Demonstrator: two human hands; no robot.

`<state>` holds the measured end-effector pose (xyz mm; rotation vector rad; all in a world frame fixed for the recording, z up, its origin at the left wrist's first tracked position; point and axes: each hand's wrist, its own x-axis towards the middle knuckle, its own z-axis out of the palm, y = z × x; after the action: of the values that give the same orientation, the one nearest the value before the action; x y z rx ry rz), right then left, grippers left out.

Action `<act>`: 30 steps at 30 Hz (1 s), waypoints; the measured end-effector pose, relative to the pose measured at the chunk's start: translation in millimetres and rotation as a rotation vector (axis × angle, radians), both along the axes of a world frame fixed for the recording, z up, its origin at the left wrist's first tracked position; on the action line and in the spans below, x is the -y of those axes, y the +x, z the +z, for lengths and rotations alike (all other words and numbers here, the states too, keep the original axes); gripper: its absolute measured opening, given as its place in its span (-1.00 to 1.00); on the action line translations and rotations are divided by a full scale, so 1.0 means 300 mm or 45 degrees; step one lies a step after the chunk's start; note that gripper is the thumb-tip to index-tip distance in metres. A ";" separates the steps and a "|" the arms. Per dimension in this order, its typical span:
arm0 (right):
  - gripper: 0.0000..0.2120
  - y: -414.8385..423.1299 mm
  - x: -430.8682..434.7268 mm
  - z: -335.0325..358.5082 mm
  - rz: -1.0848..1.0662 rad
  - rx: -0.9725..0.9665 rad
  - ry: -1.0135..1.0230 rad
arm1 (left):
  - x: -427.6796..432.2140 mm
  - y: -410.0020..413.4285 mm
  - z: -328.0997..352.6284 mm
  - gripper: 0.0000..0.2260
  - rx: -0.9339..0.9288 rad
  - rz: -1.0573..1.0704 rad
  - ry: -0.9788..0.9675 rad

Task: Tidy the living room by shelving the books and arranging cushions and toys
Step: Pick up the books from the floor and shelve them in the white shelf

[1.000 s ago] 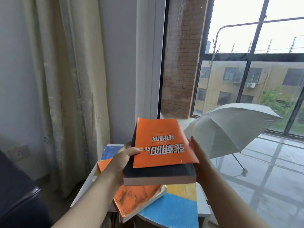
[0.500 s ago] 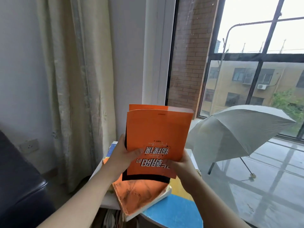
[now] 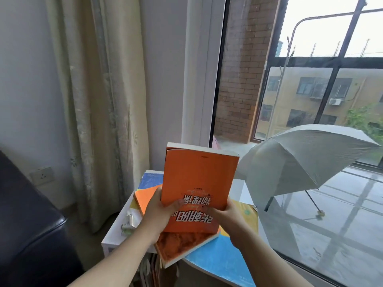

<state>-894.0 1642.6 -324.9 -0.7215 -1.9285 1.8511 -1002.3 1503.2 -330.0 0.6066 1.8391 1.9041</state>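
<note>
Both hands hold an orange book (image 3: 199, 179) almost upright above the table (image 3: 217, 259), its title upside down. The left hand (image 3: 159, 214) has its fingers curled round the lower left edge, thumb on the cover, and the right hand (image 3: 230, 218) grips the lower right corner. Under it on the table lies a second book (image 3: 182, 245); right of the table, beyond the glass, stands an open umbrella (image 3: 300, 158).

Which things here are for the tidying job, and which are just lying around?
For the job: upright orange book, gripped by left hand and right hand; thicker book behind it; flat orange book below.
Just lying about: grey umbrella; curtain; wall socket; dark sofa.
</note>
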 end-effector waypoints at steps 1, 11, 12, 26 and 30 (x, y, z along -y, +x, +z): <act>-0.66 0.005 0.000 0.015 -0.044 -0.030 -0.018 | -0.004 0.009 0.002 -0.64 0.018 0.041 0.039; -0.70 -0.024 0.047 0.076 -0.055 -0.286 -0.581 | -0.089 0.084 0.099 -0.65 0.562 0.037 0.698; -0.71 -0.037 0.053 0.094 -0.130 -0.396 -0.613 | -0.085 0.087 0.100 -0.66 0.535 0.018 0.634; -0.73 0.020 0.018 0.290 -0.177 -0.465 0.518 | -0.002 -0.045 0.346 -0.36 -1.625 0.360 -0.549; -0.75 0.014 0.010 0.336 -0.133 -0.405 0.764 | 0.023 -0.073 0.418 -0.55 -1.260 0.093 -0.538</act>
<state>-889.7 1639.5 -224.0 -0.3025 -2.0221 1.1378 -1024.3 1496.2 -204.5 1.5048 2.7507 1.2164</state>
